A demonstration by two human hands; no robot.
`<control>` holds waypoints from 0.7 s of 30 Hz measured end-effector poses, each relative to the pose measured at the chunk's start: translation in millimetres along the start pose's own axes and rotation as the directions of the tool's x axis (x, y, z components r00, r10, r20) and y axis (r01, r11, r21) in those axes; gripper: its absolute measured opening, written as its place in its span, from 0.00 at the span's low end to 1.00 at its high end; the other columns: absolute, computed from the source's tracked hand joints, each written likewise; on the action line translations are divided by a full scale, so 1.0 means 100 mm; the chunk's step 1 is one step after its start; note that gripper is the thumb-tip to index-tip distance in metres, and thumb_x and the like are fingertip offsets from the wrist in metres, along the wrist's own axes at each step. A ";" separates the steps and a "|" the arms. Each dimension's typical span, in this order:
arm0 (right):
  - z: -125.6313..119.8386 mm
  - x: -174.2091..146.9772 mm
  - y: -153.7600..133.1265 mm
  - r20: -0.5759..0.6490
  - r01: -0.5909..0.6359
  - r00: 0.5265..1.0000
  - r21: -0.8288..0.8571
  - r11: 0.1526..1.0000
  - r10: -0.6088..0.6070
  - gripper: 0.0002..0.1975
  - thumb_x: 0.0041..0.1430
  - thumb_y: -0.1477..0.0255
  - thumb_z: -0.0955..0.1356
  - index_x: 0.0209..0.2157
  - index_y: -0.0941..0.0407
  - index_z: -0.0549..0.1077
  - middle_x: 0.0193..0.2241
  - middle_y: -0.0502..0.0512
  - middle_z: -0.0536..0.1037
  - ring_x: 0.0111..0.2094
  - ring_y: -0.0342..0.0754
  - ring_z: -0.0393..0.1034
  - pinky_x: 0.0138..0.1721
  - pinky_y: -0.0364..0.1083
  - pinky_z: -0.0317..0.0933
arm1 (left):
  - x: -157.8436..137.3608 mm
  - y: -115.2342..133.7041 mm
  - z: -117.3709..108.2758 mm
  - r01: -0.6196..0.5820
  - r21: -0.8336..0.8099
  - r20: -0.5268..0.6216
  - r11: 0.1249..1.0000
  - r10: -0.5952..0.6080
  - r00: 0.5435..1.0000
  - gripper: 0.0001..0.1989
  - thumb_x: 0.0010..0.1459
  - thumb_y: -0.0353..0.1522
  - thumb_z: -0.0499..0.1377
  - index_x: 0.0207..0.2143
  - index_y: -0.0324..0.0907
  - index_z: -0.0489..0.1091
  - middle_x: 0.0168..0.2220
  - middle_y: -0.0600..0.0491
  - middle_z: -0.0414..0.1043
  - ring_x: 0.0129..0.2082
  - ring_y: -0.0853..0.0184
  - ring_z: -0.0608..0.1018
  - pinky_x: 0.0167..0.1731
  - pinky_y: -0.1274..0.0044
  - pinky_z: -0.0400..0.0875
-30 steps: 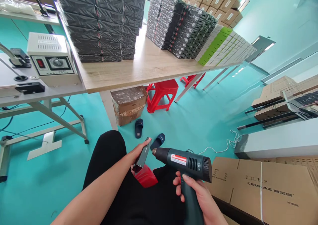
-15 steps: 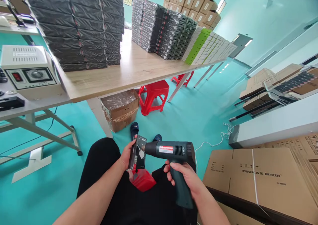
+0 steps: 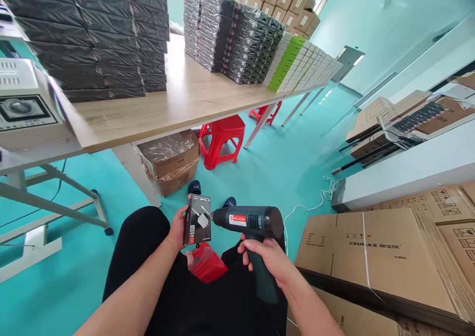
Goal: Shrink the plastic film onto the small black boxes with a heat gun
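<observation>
My left hand (image 3: 178,230) is closed on the edge of a small black product box (image 3: 199,219) with a white charger and cable printed on its face. In my right hand (image 3: 262,255) is a dark green heat gun (image 3: 247,219), gripped by its handle. Its nozzle points left at the box's right edge; whether the two touch I cannot tell. Below the box, between my knees, is a red plastic piece (image 3: 208,265), with part of my left hand beside it.
Wrapped black boxes (image 3: 122,44) and white-green boxes (image 3: 297,64) are stacked on the wooden table (image 3: 178,106). Beneath it are a carton (image 3: 174,163) and a red stool (image 3: 224,135). Flattened cartons (image 3: 382,262) lie at right. A white cord (image 3: 308,209) crosses the floor; a control unit (image 3: 27,106) stands left.
The box has turned so its printed front faces me more fully. The heat gun's body has swung slightly, showing its rear end. My view has shifted a little to the right.
</observation>
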State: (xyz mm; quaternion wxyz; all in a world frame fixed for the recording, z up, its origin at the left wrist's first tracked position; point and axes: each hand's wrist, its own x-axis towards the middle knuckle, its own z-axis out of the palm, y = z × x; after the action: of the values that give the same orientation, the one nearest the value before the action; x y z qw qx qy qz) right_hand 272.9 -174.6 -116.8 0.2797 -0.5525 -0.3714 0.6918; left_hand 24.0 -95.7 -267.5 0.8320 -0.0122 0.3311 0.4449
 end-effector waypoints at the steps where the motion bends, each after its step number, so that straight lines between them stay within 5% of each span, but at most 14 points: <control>1: 0.02 -0.02 0.02 0.016 -0.004 1.000 0.014 1.000 0.004 0.15 0.55 0.67 0.67 0.40 0.62 0.72 0.32 0.59 0.77 0.25 0.45 0.70 0.25 0.43 0.63 | -0.01 0.01 0.01 -0.006 -0.013 0.009 1.000 0.006 1.000 0.21 0.52 0.44 0.57 0.37 0.34 0.72 0.30 0.43 0.77 0.32 0.55 0.79 0.35 0.65 0.73; 5: 0.08 -0.11 0.12 0.178 -0.027 0.984 0.035 0.999 0.020 0.14 0.53 0.68 0.69 0.38 0.63 0.74 0.33 0.61 0.77 0.25 0.46 0.70 0.23 0.43 0.61 | -0.03 0.03 0.05 -0.042 -0.072 0.035 0.997 0.044 0.998 0.21 0.54 0.43 0.56 0.42 0.34 0.72 0.34 0.43 0.78 0.35 0.54 0.79 0.38 0.66 0.73; 9: 0.05 -0.18 0.22 -0.055 0.030 0.998 0.087 0.996 -0.025 0.14 0.56 0.67 0.67 0.41 0.62 0.74 0.32 0.59 0.76 0.25 0.44 0.68 0.25 0.43 0.62 | -0.02 0.04 0.00 -0.038 -0.086 0.070 0.996 0.044 0.997 0.24 0.54 0.44 0.55 0.44 0.34 0.71 0.37 0.41 0.77 0.38 0.52 0.79 0.40 0.64 0.72; 14: -0.06 -0.32 0.36 0.058 -0.091 0.995 0.229 0.969 0.080 0.15 0.56 0.68 0.66 0.42 0.63 0.72 0.32 0.61 0.76 0.25 0.46 0.69 0.21 0.42 0.60 | 0.00 0.05 -0.09 0.018 -0.075 0.075 0.997 -0.012 0.997 0.25 0.53 0.45 0.53 0.43 0.34 0.71 0.34 0.42 0.77 0.35 0.53 0.79 0.37 0.65 0.73; 21: -0.23 -0.25 0.36 -0.168 -0.023 0.972 0.630 0.777 0.165 0.14 0.55 0.64 0.68 0.39 0.58 0.74 0.30 0.55 0.74 0.25 0.41 0.65 0.22 0.38 0.62 | 0.00 0.01 -0.04 0.147 0.013 0.034 0.989 -0.148 0.988 0.23 0.53 0.45 0.54 0.40 0.34 0.71 0.30 0.43 0.77 0.32 0.55 0.79 0.33 0.68 0.73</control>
State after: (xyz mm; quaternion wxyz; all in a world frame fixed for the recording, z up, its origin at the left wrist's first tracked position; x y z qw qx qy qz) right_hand 301.7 -210.0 -134.8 0.4496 -0.5181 -0.0612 0.7250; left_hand 21.1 -96.3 -270.3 0.8683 -0.0245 0.3173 0.3805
